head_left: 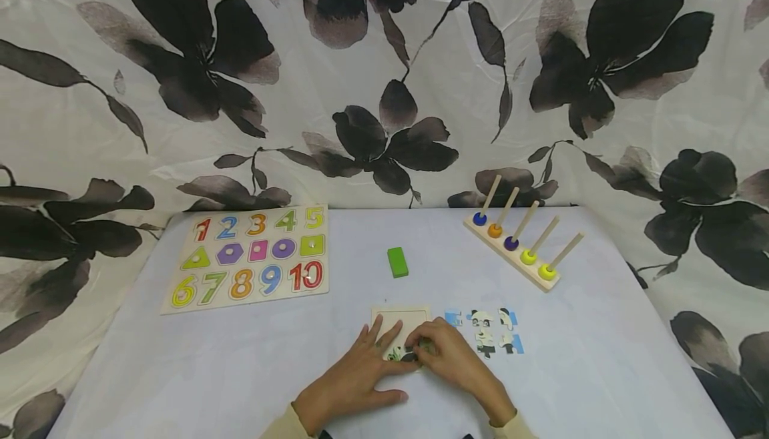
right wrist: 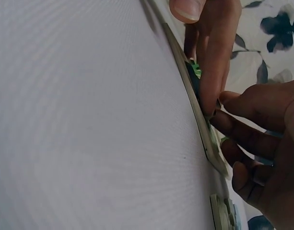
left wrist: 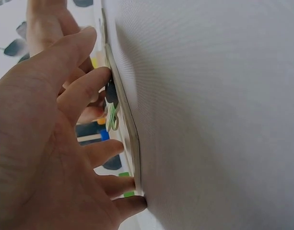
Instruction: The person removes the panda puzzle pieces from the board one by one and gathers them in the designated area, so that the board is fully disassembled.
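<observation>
A small wooden puzzle board [head_left: 414,317] lies on the table in front of me, with panda puzzle pieces [head_left: 394,353] in its lower part. My left hand [head_left: 357,375] rests spread on its left side, fingers fairly straight. In the left wrist view, the left index fingertip [left wrist: 104,74] is by a dark piece [left wrist: 111,92]. My right hand [head_left: 453,357] bends over the lower right part, thumb and forefinger pinching a puzzle piece mostly hidden by the fingers. Both hands' fingertips nearly meet there. Loose panda pieces [head_left: 482,321] lie just right of the board.
A number-and-shape board [head_left: 246,259] lies at the back left. One green block [head_left: 398,262] sits behind the puzzle board. At the back right stands a wooden peg stand [head_left: 510,252] with coloured beads. Behind the table hangs a flowered cloth [head_left: 384,45].
</observation>
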`<control>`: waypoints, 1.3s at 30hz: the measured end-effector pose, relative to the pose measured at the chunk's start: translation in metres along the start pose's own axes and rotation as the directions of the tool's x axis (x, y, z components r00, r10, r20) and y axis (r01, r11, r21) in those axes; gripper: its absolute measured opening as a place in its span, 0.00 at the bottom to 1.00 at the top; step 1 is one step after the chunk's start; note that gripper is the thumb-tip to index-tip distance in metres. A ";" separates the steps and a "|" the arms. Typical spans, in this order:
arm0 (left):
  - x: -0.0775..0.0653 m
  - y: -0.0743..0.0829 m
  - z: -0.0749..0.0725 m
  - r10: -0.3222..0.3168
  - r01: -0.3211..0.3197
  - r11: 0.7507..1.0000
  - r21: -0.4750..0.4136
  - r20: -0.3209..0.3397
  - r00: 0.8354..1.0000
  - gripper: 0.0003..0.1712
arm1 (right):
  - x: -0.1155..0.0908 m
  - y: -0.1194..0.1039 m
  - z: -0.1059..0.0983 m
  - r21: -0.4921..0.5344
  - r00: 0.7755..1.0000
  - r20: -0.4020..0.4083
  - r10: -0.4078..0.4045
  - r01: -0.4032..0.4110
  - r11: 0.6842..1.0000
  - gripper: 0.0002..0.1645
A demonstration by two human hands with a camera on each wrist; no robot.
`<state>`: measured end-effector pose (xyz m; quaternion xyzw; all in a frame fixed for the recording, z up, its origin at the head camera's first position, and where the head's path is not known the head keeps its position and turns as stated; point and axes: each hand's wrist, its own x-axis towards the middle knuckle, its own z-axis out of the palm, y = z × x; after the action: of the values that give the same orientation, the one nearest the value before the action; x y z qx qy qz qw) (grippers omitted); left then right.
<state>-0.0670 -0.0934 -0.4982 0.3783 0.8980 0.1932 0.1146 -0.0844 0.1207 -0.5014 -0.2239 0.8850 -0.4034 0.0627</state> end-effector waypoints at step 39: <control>0.000 0.002 -0.003 -0.056 0.059 0.997 -0.053 0.047 0.997 0.26 | -0.036 0.036 -0.058 0.266 0.979 -0.094 0.179 -0.148 0.953 0.04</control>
<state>-0.0669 -0.0924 -0.4946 0.3532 0.9001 0.2058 0.1506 -0.0822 0.1973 -0.4919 -0.1158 0.8427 -0.5208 0.0727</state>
